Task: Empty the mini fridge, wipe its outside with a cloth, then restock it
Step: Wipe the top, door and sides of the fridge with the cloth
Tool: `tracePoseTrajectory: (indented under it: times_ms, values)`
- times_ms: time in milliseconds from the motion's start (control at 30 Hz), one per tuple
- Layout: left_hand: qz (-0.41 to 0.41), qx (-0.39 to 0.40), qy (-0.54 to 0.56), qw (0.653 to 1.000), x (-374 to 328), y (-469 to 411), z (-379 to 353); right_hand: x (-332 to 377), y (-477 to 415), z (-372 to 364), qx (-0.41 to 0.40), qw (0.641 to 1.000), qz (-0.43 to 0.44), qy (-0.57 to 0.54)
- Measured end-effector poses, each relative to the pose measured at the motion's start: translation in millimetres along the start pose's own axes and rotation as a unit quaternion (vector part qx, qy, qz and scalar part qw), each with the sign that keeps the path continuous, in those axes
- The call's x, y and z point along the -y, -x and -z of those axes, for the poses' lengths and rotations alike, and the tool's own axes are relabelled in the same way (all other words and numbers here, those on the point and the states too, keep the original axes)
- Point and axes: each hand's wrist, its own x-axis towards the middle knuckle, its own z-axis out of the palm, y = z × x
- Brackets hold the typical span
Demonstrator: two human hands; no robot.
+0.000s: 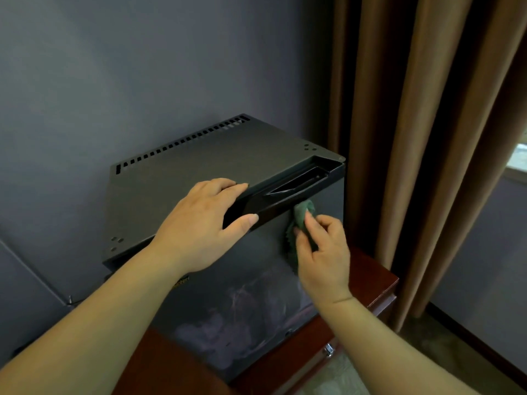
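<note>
Right hand (322, 252) pinches crumpled green cloth (301, 220) against black metal mini fridge (199, 155) door, just under right handle recess. Left hand (199, 226), fingers relaxed, rests flat on fridge's near top edge.

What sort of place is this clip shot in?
Probably a hotel or guest room, though a home bedroom is possible: a black mini fridge sits on a reddish wooden cabinet, against a plain grey wall, beside floor-length brown curtains.

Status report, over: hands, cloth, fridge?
Left hand rests on mini fridge top edge. Right hand pinches green cloth against its front. No obstruction seen.
</note>
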Motion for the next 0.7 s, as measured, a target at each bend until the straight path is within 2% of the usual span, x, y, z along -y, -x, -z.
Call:
tracePoseTrajectory:
  times_ms: [67,167,333,400,533,700]
  values:
    - [-0.004,-0.001,-0.003,1.0,-0.6,0.7,-0.2,-11.9,-8.2,7.8,0.001,0.999,0.038,0.016]
    - [0.001,0.001,-0.006,1.0,-2.2,1.4,0.5,-23.3,-31.0,26.3,-0.002,0.999,0.032,0.019]
    - [0.028,0.016,-0.05,0.998,-7.1,4.2,4.1,-39.6,-51.0,49.6,0.072,0.995,0.068,-0.017]
    - [0.045,-0.019,-0.098,0.994,-15.2,8.2,2.2,-48.2,-66.4,63.1,0.086,0.993,0.062,-0.049]
    - [0.067,-0.148,-0.15,0.975,-63.1,16.2,-28.2,-67.0,-100.5,86.3,0.153,0.98,0.102,-0.079]
    - [0.043,-0.198,-0.212,0.956,-115.3,-0.1,-89.0,-90.1,-118.1,87.9,0.173,0.963,0.185,-0.096]
